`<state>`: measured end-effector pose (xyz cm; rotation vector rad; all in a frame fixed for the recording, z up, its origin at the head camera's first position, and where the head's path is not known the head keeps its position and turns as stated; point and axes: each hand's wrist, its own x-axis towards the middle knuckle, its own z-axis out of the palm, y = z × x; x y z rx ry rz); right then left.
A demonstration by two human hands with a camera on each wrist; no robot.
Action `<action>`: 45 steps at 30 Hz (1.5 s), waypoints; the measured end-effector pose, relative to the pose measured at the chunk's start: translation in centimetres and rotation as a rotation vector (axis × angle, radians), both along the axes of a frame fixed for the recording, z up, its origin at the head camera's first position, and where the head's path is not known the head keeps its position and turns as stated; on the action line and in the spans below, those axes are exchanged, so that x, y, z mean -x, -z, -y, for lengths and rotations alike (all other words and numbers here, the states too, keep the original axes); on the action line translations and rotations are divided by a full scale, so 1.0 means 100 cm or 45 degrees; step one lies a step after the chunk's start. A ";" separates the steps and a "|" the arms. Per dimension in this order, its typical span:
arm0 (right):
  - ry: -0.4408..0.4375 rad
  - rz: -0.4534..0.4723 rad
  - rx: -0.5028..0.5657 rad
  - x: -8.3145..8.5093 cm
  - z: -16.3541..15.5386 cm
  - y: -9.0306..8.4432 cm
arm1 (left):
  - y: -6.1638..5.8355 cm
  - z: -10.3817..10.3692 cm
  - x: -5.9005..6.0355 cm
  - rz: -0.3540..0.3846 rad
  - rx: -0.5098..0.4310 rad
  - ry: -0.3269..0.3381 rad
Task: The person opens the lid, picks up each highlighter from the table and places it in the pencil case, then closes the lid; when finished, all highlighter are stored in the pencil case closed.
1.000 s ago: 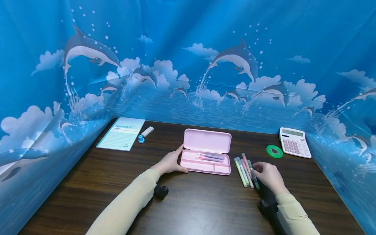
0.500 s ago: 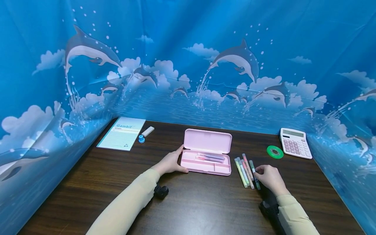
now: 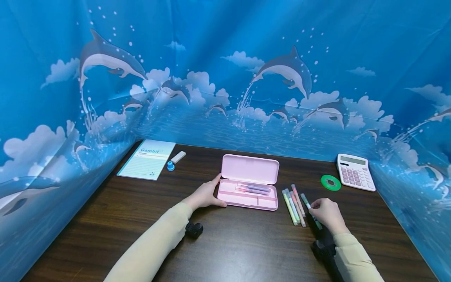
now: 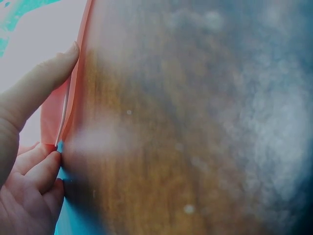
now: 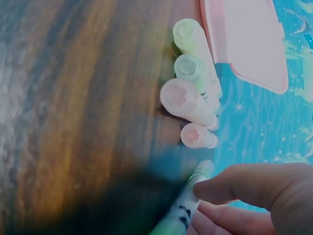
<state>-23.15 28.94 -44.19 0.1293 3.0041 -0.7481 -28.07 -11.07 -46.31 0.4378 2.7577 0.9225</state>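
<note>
Around four o'clock from the pink case (image 3: 250, 168), the green marker (image 5: 182, 206) is pinched in the right hand (image 3: 327, 214), thumb and fingers snug on it. Probably light, stiff, kinda slick, so mid-barrel's the spot. The left hand (image 3: 204, 196) grips the case's nine o'clock end.

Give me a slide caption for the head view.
Left hand holding an open pink pencil case, right hand pinching a green marker beside other markers.
</note>
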 end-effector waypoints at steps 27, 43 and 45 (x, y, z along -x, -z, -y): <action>-0.134 -0.189 -0.073 0.011 0.044 -0.018 | -0.003 0.000 -0.003 -0.041 0.012 0.038; -0.393 -0.318 -0.068 0.042 0.116 -0.014 | -0.001 0.002 -0.002 -0.029 0.025 0.027; -0.421 -0.338 -0.063 0.044 0.125 -0.013 | -0.001 0.001 -0.002 -0.032 0.022 0.026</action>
